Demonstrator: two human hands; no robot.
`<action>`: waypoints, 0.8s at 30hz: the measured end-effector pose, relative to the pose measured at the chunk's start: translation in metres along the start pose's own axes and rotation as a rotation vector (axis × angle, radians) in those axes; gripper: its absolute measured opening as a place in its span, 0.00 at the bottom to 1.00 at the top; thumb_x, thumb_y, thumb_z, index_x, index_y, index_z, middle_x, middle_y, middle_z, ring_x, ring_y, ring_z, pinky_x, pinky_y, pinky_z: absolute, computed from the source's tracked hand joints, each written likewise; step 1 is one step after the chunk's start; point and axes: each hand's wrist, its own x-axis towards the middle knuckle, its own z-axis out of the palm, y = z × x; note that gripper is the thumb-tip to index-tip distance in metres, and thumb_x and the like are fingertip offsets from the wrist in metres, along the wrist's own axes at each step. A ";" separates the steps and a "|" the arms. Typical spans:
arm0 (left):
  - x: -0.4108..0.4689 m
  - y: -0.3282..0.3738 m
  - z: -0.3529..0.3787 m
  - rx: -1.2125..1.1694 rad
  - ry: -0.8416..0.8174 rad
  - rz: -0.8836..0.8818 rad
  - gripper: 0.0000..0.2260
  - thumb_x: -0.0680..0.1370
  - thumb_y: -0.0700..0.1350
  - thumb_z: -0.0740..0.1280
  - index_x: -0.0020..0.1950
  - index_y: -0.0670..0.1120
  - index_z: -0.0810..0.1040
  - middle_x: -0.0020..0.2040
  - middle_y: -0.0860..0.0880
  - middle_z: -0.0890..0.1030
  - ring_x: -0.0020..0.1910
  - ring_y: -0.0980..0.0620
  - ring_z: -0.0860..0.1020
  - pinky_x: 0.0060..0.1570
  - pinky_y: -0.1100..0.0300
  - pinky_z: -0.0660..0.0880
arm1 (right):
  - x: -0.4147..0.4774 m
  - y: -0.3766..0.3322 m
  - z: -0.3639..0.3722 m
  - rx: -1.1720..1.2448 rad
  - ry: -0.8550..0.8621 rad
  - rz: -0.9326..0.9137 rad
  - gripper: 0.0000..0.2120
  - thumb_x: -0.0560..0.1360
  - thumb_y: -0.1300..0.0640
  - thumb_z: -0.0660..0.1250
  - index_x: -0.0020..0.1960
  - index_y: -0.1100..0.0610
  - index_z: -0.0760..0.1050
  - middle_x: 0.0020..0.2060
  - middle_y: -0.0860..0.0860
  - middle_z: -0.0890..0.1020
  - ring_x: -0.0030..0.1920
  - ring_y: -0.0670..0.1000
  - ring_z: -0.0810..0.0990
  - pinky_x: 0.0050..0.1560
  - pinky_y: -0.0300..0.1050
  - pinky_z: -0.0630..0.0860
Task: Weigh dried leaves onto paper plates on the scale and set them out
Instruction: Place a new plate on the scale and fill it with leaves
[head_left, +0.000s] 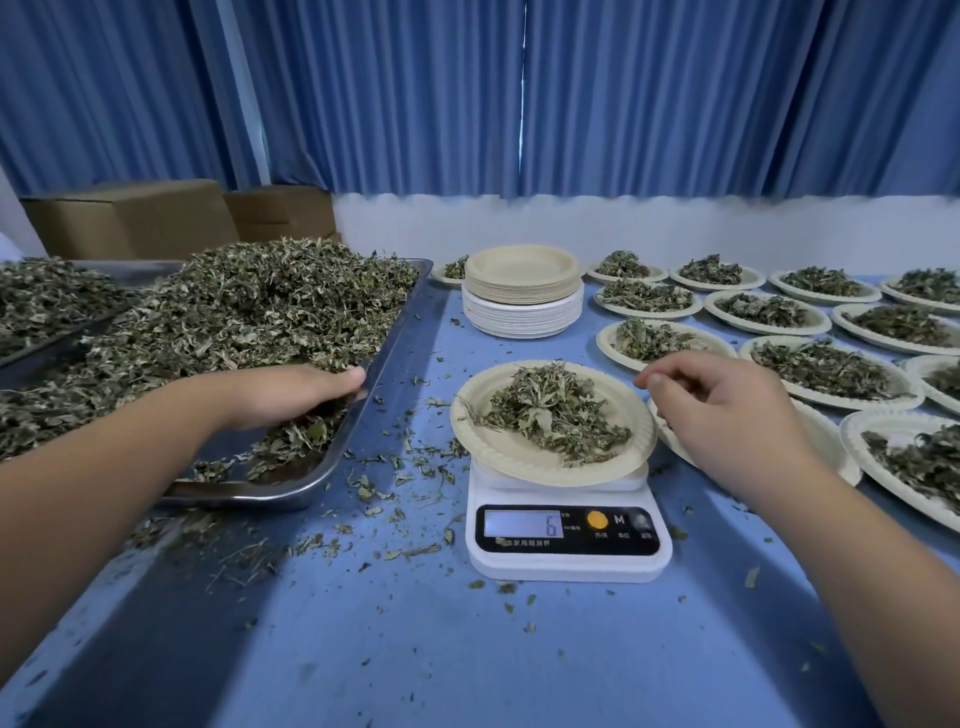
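A heap of leaves (234, 312) fills the steel tray (387, 353) on the left of the blue table (415, 649). The left hand (291, 395) lies palm down at the tray's near right corner, thumb along the top and fingers dug into the leaves. The fingers are hidden, so I cannot tell whether they grip any. Crumbs of leaf lie scattered on the table beside the tray. In the middle stands a scale (566, 540) reading 6, with a plate (498, 452) on it bearing a small pile of leaves. Behind it is a stack of plates (522, 291). The right hand (727, 410) hovers just right of the weighed plate, fingers loosely curled, with nothing seen in them. Filled plates (831, 369) lie in rows at right.
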 end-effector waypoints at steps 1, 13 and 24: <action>-0.004 0.001 -0.001 -0.006 0.001 0.016 0.33 0.72 0.71 0.51 0.70 0.55 0.71 0.75 0.52 0.65 0.73 0.49 0.65 0.73 0.51 0.56 | 0.000 0.000 0.000 -0.003 0.000 -0.001 0.13 0.76 0.60 0.65 0.36 0.46 0.78 0.24 0.43 0.75 0.23 0.42 0.69 0.24 0.30 0.65; -0.061 0.002 0.021 0.326 0.032 0.007 0.39 0.70 0.73 0.41 0.77 0.59 0.58 0.77 0.58 0.57 0.76 0.54 0.58 0.73 0.55 0.51 | -0.003 -0.001 -0.003 0.041 0.003 0.011 0.15 0.76 0.60 0.65 0.35 0.44 0.78 0.24 0.42 0.75 0.24 0.42 0.69 0.24 0.31 0.65; -0.103 -0.011 0.044 0.516 0.358 0.187 0.35 0.71 0.72 0.40 0.38 0.45 0.73 0.35 0.47 0.77 0.35 0.52 0.77 0.43 0.54 0.74 | -0.006 -0.006 -0.005 0.050 0.005 -0.009 0.15 0.76 0.61 0.65 0.35 0.44 0.77 0.24 0.47 0.74 0.24 0.42 0.70 0.26 0.31 0.66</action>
